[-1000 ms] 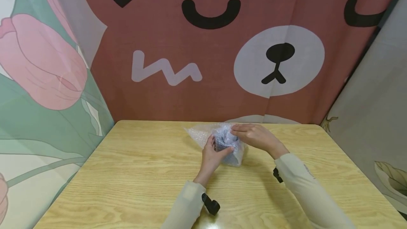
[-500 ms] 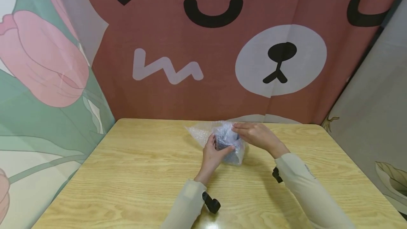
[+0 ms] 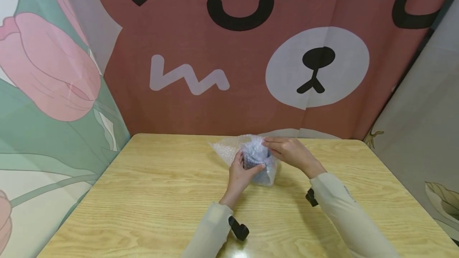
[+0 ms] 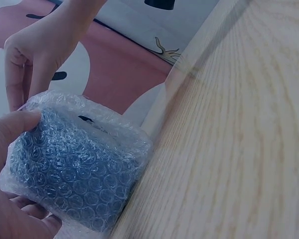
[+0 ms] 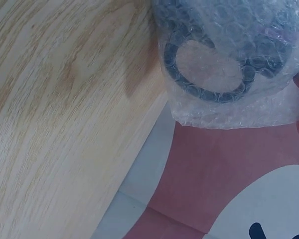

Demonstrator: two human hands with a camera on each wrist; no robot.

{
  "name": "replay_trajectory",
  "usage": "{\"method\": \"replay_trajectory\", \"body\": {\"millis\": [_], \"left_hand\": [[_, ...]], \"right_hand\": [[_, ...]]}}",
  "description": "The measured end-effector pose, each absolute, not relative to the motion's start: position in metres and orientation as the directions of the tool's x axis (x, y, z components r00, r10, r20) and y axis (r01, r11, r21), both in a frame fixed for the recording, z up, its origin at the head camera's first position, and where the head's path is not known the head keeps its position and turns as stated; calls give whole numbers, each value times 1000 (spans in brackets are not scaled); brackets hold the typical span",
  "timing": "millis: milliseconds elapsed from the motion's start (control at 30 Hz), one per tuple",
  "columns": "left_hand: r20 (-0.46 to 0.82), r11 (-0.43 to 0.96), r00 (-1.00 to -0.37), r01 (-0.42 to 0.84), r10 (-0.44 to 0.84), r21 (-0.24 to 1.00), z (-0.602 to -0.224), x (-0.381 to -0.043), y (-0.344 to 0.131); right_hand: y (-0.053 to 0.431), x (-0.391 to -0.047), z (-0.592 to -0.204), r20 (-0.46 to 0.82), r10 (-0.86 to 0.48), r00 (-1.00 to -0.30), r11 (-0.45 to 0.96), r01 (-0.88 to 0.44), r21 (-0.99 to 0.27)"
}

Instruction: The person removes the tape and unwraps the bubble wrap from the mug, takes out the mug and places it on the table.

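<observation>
A dark mug (image 5: 224,20) is wrapped in clear bubble wrap (image 3: 264,177) near the far edge of the table. Through the plastic, the right wrist view shows its looped handle (image 5: 209,94). My left hand (image 3: 239,175) grips the bundle from the near left, with the thumb across the near side and the other fingers around the left. From the right, my right hand (image 3: 289,153) pinches the wrap at the top, its fingertips partly hidden by the plastic in the left wrist view. A loose flap of wrap (image 3: 226,151) spreads to the left.
The bundle stands on a wooden table (image 3: 150,194), close to its back edge. Behind hangs a bear-print curtain (image 3: 186,114), with a floral curtain (image 3: 53,71) to the left and a grey one (image 3: 412,110) to the right. Each wrist carries a small black camera (image 3: 238,228).
The wrap at the top has been drawn slightly up and folded over more of the mug's opening. Both hands keep nearly the same place and hold.
</observation>
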State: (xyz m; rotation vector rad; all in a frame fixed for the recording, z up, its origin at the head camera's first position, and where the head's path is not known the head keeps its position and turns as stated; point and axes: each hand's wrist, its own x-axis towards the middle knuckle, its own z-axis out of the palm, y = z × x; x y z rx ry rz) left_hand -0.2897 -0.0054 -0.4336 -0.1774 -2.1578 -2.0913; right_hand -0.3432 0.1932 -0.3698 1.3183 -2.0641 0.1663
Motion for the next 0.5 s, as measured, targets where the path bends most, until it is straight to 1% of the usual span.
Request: {"method": "replay_trajectory", "body": {"millis": [500], "left_hand": [[172, 33, -985, 172, -10, 985, -435, -290, -6]], "right_hand": [[192, -345, -370, 657, -691, -302, 507, -850, 143]]}}
